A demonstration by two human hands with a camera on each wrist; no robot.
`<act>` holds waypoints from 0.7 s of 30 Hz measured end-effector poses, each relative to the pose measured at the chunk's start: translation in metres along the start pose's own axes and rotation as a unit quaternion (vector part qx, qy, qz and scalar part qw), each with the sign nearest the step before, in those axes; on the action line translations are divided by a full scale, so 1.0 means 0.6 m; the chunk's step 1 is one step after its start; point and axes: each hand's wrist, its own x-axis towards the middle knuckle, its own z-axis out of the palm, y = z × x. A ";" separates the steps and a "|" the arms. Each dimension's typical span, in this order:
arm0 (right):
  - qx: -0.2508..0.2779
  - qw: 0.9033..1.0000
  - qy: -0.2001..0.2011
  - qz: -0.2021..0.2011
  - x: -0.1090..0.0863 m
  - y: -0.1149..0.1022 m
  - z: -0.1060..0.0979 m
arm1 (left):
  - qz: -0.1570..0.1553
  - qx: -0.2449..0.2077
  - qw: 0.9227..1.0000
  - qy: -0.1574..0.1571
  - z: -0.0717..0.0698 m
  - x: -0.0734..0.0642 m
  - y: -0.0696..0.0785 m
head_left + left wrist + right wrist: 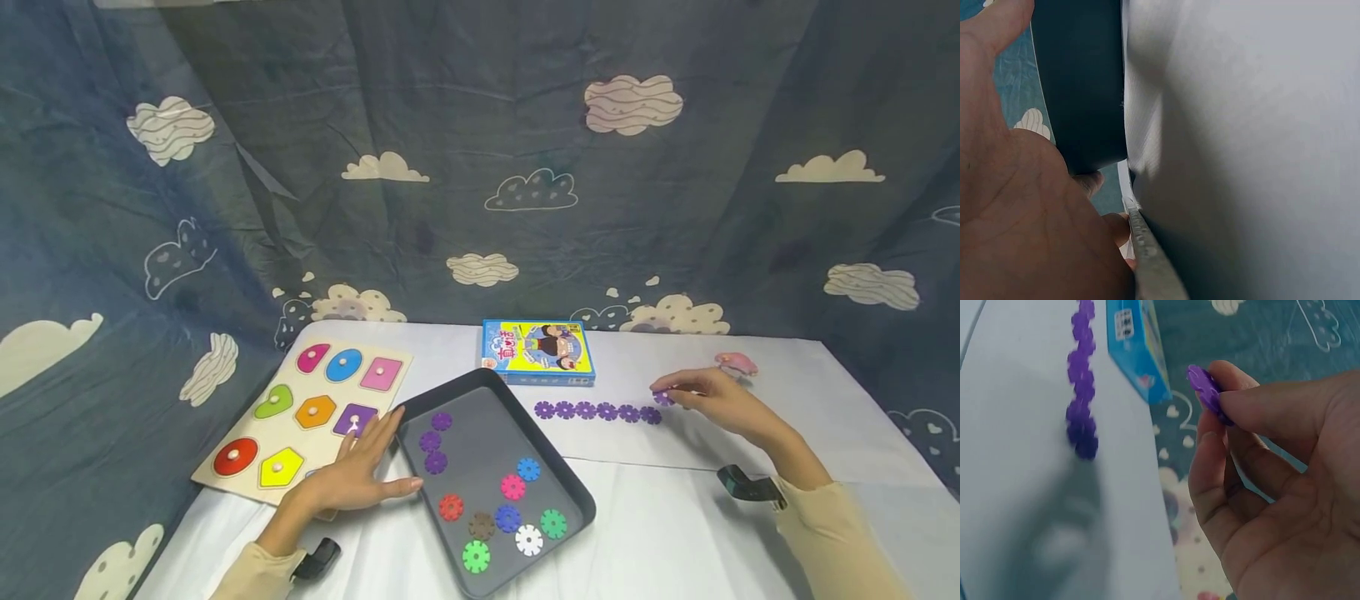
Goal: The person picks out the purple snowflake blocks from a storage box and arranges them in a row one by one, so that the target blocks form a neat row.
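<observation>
Between thumb and fingertips, my right hand (pixel 723 407) pinches a purple snowflake-shaped plastic disc (pixel 1205 389), raised just past the right end of a row. That row (pixel 586 410) is made of several like purple discs lying in line on the white cloth. My left hand (pixel 347 477) lies along the left side of a dark grey tray (pixel 542 435), fingers spread and thumb at the rim. Inside the tray, three purple discs (pixel 431 442) sit towards the upper left. Discs of other colours, such as a white one (pixel 528 540) and a red one (pixel 451 507), lie lower down.
A wooden shape puzzle board (pixel 247 408) with knobbed pieces lies left of the tray, partly under my left hand. Behind the row stands a blue and yellow box (pixel 538 379). A small pink object (pixel 737 362) is beyond my right hand. A cloud-patterned curtain (pixel 450 100) hangs behind.
</observation>
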 end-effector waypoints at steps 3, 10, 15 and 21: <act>-0.014 1.000 0.008 0.007 -0.006 0.016 -0.003 | 0.002 0.006 1.000 0.000 -0.002 0.000 0.002; -0.028 0.999 0.030 0.025 -0.021 0.040 -0.005 | 0.001 0.003 1.000 0.001 -0.001 0.001 -0.001; -0.031 0.999 0.027 0.036 -0.023 0.054 -0.003 | 0.000 0.003 1.000 -0.001 0.001 0.002 -0.002; -0.035 0.998 0.023 0.043 -0.019 0.066 0.006 | 0.000 0.010 1.000 0.003 0.002 0.002 -0.003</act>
